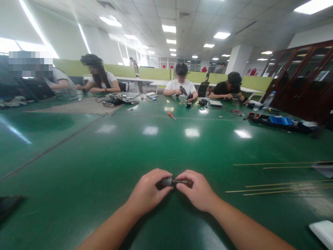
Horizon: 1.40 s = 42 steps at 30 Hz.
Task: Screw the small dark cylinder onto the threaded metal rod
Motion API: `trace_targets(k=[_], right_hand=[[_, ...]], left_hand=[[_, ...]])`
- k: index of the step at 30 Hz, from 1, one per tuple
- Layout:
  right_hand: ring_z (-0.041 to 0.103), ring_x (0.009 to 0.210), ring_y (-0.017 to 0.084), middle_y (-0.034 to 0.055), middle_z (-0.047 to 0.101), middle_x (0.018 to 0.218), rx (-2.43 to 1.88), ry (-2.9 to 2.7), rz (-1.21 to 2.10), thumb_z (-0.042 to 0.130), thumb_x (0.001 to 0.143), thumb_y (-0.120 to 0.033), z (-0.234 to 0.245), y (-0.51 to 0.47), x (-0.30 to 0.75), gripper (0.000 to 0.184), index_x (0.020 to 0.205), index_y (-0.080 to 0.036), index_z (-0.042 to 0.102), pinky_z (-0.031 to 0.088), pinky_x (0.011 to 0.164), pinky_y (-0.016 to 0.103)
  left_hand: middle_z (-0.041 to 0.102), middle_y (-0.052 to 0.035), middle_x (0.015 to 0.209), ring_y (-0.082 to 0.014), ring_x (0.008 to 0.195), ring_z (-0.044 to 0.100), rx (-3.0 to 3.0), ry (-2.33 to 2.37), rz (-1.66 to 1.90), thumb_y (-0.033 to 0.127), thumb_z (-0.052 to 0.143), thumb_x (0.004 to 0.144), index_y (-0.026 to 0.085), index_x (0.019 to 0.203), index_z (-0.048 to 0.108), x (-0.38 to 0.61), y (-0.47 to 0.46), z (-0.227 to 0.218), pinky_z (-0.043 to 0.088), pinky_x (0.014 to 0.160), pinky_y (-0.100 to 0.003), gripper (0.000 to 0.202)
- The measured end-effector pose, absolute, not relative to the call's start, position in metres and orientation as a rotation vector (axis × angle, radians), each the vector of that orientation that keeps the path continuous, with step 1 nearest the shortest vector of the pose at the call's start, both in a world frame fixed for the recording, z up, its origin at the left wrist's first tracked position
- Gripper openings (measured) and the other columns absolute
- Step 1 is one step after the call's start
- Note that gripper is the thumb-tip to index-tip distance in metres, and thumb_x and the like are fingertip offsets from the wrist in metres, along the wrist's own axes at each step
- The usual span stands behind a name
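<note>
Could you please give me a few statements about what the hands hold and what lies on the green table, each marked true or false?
1. The left hand and the right hand both grip one small dark cylindrical part. True.
2. The thin sticks lie to the left of the hands. False: they lie on the table to the right of the right hand.
3. A red-handled screwdriver lies on the table well beyond the hands. True.
4. The table has a white top. False: its top is green and glossy, with ceiling lights mirrored in it.
</note>
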State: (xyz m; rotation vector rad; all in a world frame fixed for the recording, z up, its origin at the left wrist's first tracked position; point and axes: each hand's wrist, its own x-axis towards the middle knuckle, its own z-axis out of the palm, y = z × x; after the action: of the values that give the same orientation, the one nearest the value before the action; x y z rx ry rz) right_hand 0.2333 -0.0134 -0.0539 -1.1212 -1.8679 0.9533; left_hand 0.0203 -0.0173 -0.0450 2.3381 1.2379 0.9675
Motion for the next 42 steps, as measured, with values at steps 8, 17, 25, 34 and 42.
trace_targets(k=[8, 17, 25, 34, 42], right_hand=[[0.061, 0.073, 0.015, 0.0008, 0.066, 0.081, -1.125, -1.858, 0.959, 0.067, 0.08, -0.018, -0.0547, -0.0138, 0.2332, 0.011, 0.09, -0.02, 0.073, 0.044, 0.066, 0.024], [0.061, 0.072, 0.015, 0.001, 0.067, 0.082, -1.129, -1.822, 0.995, 0.066, 0.08, -0.017, -0.0541, -0.0145, 0.2324, 0.012, 0.09, -0.02, 0.073, 0.045, 0.066, 0.025], [0.06, 0.072, 0.015, 0.0009, 0.067, 0.081, -1.121, -1.822, 0.987, 0.066, 0.079, -0.018, -0.0552, -0.0147, 0.2333, 0.013, 0.09, -0.02, 0.073, 0.045, 0.066, 0.025], [0.059, 0.07, 0.015, 0.0006, 0.067, 0.08, -1.13, -1.8, 1.01, 0.067, 0.077, -0.018, -0.0581, -0.0132, 0.2325, 0.012, 0.089, -0.019, 0.072, 0.045, 0.064, 0.024], [0.057, 0.068, 0.014, 0.0003, 0.067, 0.079, -1.134, -1.781, 1.057, 0.066, 0.079, -0.02, -0.0576, -0.0132, 0.2331, 0.012, 0.09, -0.019, 0.071, 0.044, 0.064, 0.024]], left_hand=[[0.07, 0.0007, 0.098, -0.0149, 0.09, 0.065, 2.349, 1.243, 0.973, 0.022, 0.071, 0.082, 0.025, 0.102, 0.066, 0.019, -0.0167, -0.0461, 0.05, 0.084, -0.027, 0.021], [0.07, 0.0002, 0.097, -0.0156, 0.089, 0.066, 2.357, 1.244, 0.983, 0.022, 0.07, 0.082, 0.025, 0.102, 0.066, 0.018, -0.016, -0.0458, 0.051, 0.084, -0.027, 0.021], [0.07, -0.0003, 0.097, -0.0158, 0.089, 0.066, 2.344, 1.249, 0.985, 0.022, 0.07, 0.082, 0.025, 0.102, 0.066, 0.0177, -0.0163, -0.046, 0.051, 0.084, -0.027, 0.021], [0.071, -0.001, 0.097, -0.0163, 0.089, 0.066, 2.341, 1.252, 0.972, 0.024, 0.07, 0.083, 0.025, 0.101, 0.067, 0.0184, -0.017, -0.0468, 0.051, 0.083, -0.028, 0.018], [0.071, -0.0016, 0.096, -0.0165, 0.088, 0.066, 2.333, 1.26, 0.989, 0.022, 0.069, 0.082, 0.024, 0.1, 0.068, 0.0199, -0.0176, -0.0425, 0.052, 0.083, -0.028, 0.019]])
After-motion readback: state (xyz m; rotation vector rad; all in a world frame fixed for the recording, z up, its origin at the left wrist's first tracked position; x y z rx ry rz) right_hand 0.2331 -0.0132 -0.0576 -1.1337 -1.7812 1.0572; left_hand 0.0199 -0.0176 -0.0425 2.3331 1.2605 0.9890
